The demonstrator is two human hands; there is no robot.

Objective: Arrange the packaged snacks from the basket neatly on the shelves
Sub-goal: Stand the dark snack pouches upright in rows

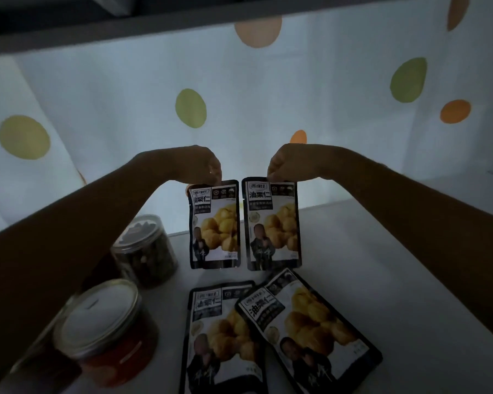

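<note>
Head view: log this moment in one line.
left hand: pinches left black-edged plastic chestnut pouch | right hand: pinches right twin pouch | pouches: upright, apart | white shelf contact: unclear

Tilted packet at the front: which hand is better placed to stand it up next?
Right, probably. The tilted packet lies nearer the right hand, on its side; the left hand sits above the straight flat packet. Both first must place the left upright packet and right upright packet they pinch.

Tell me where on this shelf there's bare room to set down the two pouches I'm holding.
Bare white shelf lies right of the two flat black-and-yellow chestnut pouches, running back to the spotted white backdrop. Front centre is taken by those pouches; the left is crowded with a clear jar of dark snacks and a metal-lidded red jar.
</note>
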